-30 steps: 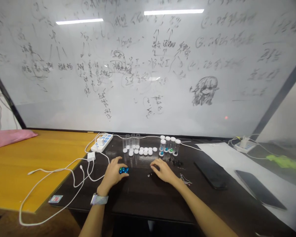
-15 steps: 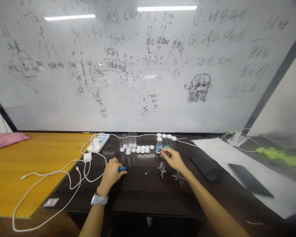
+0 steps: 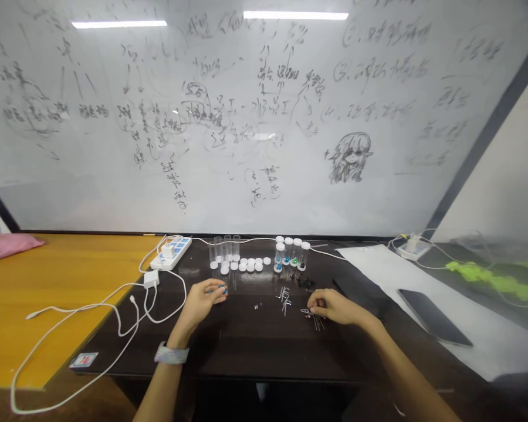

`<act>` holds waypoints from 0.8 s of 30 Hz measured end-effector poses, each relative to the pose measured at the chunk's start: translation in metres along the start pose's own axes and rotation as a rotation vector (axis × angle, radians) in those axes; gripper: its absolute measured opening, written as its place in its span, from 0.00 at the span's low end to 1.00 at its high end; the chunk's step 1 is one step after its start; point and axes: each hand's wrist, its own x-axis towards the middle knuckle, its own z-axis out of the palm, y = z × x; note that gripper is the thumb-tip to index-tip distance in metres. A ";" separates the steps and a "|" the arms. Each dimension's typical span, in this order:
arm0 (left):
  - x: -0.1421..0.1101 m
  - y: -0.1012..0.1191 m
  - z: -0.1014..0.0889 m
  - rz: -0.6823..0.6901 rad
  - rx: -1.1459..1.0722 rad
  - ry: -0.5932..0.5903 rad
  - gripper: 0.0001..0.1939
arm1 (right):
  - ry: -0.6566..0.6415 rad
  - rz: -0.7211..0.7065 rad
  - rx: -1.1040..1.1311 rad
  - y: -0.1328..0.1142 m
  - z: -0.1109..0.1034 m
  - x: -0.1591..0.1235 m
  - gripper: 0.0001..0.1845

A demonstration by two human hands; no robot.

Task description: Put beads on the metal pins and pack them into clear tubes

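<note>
Two hands: left fingers (image 3: 211,292) cup a half-hidden blue object (image 3: 223,289), right fingers (image 3: 319,300) unclear beside metal pins (image 3: 317,322).

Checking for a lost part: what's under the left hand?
A blue object peeks out at the fingertips of the left hand; the fingers cover the rest, so its shape is hidden.

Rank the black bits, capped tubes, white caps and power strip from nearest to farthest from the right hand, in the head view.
From the right hand:
1. Black bits, just ahead, to its left
2. Capped tubes, farther back, left
3. White caps, left of the tubes
4. Power strip, far left, back edge
</note>
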 end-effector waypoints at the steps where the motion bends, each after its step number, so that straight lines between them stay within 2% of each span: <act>1: -0.001 0.000 0.006 -0.021 -0.088 -0.006 0.20 | 0.001 0.004 -0.032 -0.001 0.001 0.000 0.08; 4: -0.003 -0.005 0.023 -0.094 -0.261 -0.062 0.23 | 0.026 0.012 -0.101 -0.003 0.005 0.004 0.07; 6: -0.003 -0.010 0.031 -0.143 -0.311 -0.081 0.24 | -0.002 0.004 -0.112 -0.003 0.011 0.010 0.05; 9: -0.004 -0.017 0.038 -0.179 -0.305 -0.121 0.23 | -0.058 0.005 -0.123 -0.001 0.019 0.017 0.05; 14: -0.008 -0.021 0.042 -0.197 -0.319 -0.148 0.21 | -0.032 0.028 -0.083 0.003 0.022 0.021 0.05; 18: -0.006 -0.024 0.044 -0.245 -0.413 -0.109 0.18 | 0.078 0.004 0.169 -0.003 0.017 0.024 0.10; 22: -0.006 -0.026 0.047 -0.220 -0.416 -0.137 0.21 | 0.292 -0.021 0.540 -0.016 0.019 0.038 0.20; 24: -0.008 -0.025 0.049 -0.216 -0.392 -0.159 0.22 | 0.350 -0.015 0.701 -0.026 0.025 0.050 0.24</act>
